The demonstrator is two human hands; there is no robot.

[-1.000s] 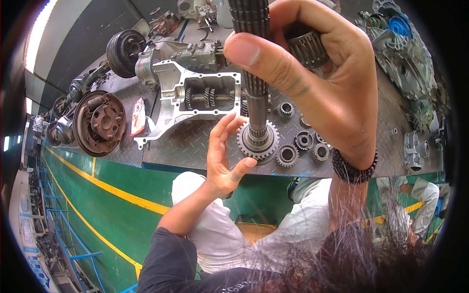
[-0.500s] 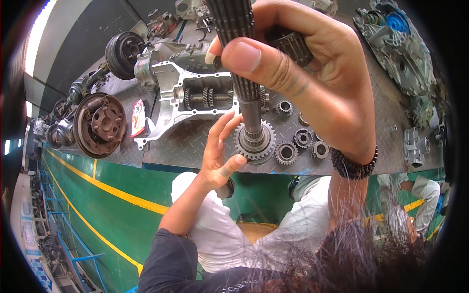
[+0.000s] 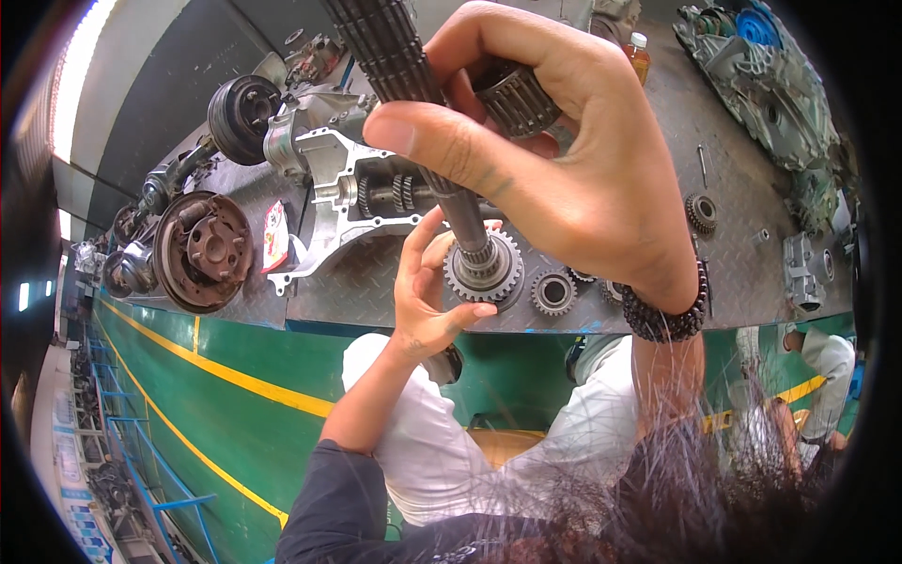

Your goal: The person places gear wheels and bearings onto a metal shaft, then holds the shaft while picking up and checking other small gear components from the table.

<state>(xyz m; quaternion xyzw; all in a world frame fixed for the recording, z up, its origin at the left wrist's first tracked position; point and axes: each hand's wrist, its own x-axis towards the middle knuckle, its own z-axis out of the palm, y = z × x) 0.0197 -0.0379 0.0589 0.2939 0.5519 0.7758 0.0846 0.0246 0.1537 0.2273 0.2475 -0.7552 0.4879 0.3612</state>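
Observation:
My right hand [image 3: 573, 179] is closed round a long splined steel shaft [image 3: 381, 52], thumb in front of it. A caged needle roller bearing [image 3: 517, 101] is tucked in the same hand, against the curled fingers. The shaft leans, its top to the far left and its lower end nearer me. At that lower end sits a toothed gear [image 3: 507, 273]. The fingers and thumb of my left hand [image 3: 425, 305] grip the gear's rim from the left. Under its near right side, part of another round piece shows.
An opened gearbox housing [image 3: 366, 224] with a gear shaft inside lies behind my hands. Loose gears [image 3: 553, 292] sit to their right, another gear [image 3: 701, 213] farther right. A rusty brake drum assembly [image 3: 202, 251] stands left, a large metal casing [image 3: 761, 85] far right. The metal bench [image 3: 376, 305] ends just before me.
The shaft's top has tilted to the left along with my right hand. My left hand still holds the gear at the lower end. The whole view has shifted slightly.

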